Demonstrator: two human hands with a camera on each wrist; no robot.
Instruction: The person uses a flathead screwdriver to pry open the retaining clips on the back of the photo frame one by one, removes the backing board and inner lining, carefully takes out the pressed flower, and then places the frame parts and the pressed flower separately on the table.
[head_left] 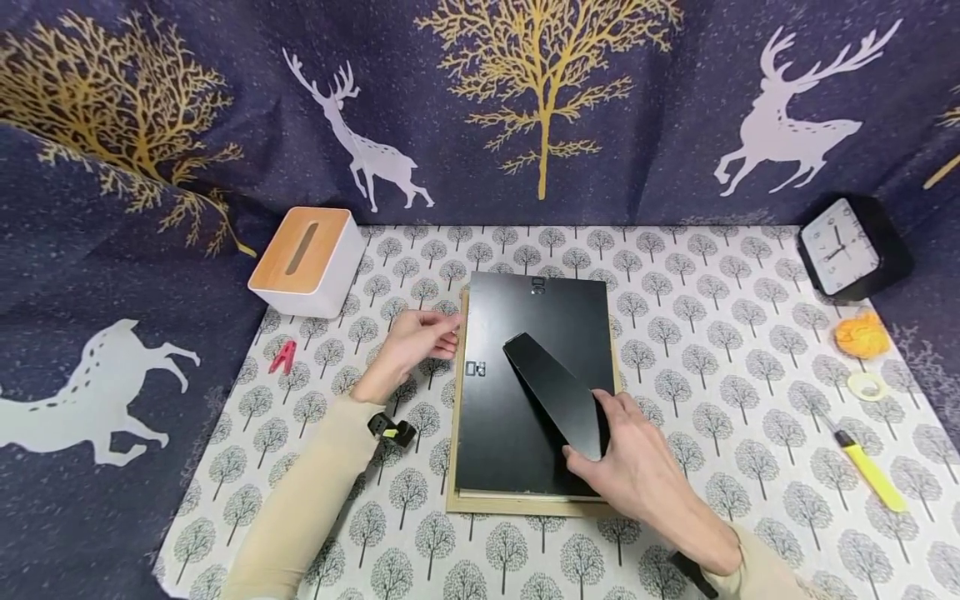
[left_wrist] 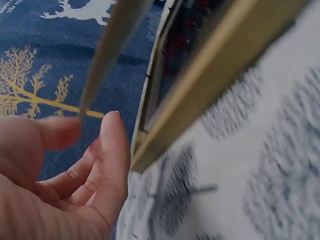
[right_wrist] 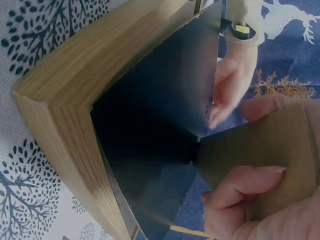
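A wooden picture frame (head_left: 454,502) lies on the tablecloth. Its black backing board (head_left: 491,433) is lifted, and a gap shows between board and frame in both wrist views. My right hand (head_left: 637,454) grips the wide end of the stand leg (head_left: 551,383), thumb on one side and fingers on the other; the leg is swung out from the board. At the board's left edge is my left hand (head_left: 420,337), fingers loosely bent. In the left wrist view the thumb tip is right at the board's edge (left_wrist: 95,75), with the index finger standing apart from it.
A white tissue box (head_left: 330,275) with a wooden lid and a red clip (head_left: 282,357) are on the left. Along the right are a black clock (head_left: 840,247), an orange yarn ball (head_left: 862,335), a tape roll (head_left: 866,386) and a yellow-handled tool (head_left: 873,477). A patterned curtain hangs behind.
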